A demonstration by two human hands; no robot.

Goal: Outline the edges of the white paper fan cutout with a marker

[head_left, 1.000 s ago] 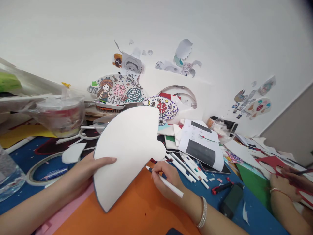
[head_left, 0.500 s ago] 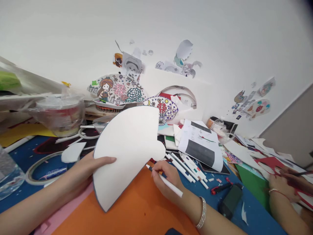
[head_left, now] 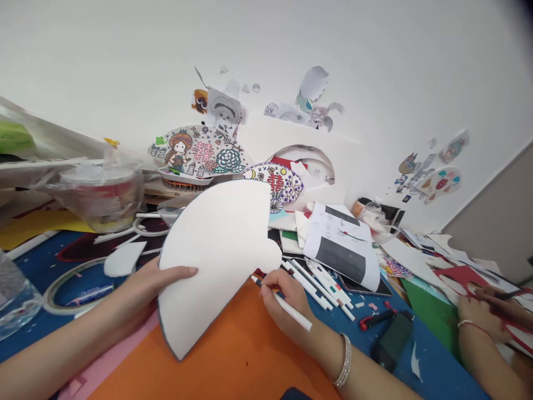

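Observation:
My left hand [head_left: 160, 280] grips a white fan-shaped paper cutout [head_left: 216, 239] by its left side, thumb on the front face and the fingers hidden behind. A dark line runs along the cutout's curved left edge and its lower right edge. In my right hand [head_left: 285, 300] is a white marker pen [head_left: 291, 313], pinched between thumb and fingers. Its tip is at the cutout's lower right edge, close to the small rounded end; whether it touches I cannot tell. Below the cutout lies an orange sheet [head_left: 250, 355].
Several white markers [head_left: 310, 286] lie right of the cutout, beside a printed sheet [head_left: 339, 244]. A dark green case [head_left: 391, 341] is nearer me. Rolls of tape [head_left: 52, 291] and a bagged tub [head_left: 100, 194] stand left. Another person's hands [head_left: 478, 316] work on red paper at right.
My right hand and the marker have shifted very slightly up and to the right along the cutout's edge. My left hand and the cutout have stayed in place.

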